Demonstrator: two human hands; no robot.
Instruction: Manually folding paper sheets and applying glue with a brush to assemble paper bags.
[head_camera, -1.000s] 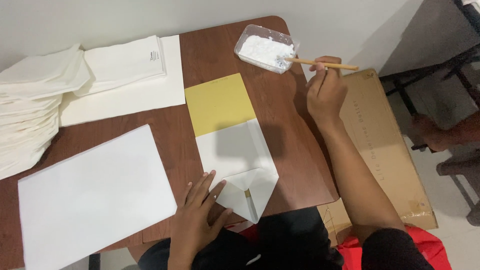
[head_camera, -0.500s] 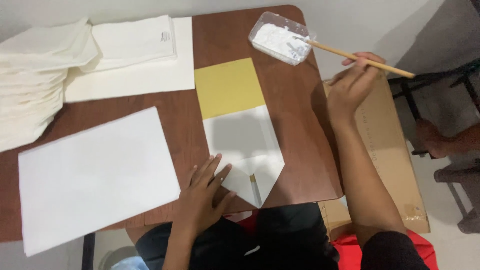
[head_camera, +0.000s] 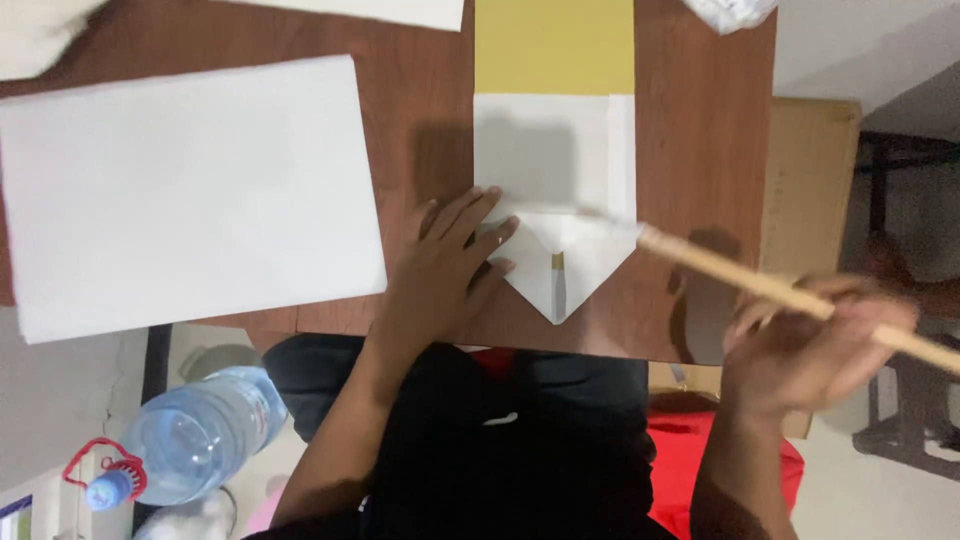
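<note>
The left hand (head_camera: 440, 275) is lying flat, grip open, pressing the folded white paper (head_camera: 555, 200) near the counter's (head_camera: 700, 150) front edge; the right hand (head_camera: 810, 350) is gripping a wooden brush (head_camera: 760, 285), its tip touching the paper's pointed flap.

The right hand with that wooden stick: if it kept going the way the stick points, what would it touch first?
Probably the folded white paper: the thin wooden stick in the right hand aims its tip at the fold, though its height above is unclear.

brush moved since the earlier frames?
Yes. The brush left the container of white paste at the table's far corner and now reaches the folded paper.
</note>
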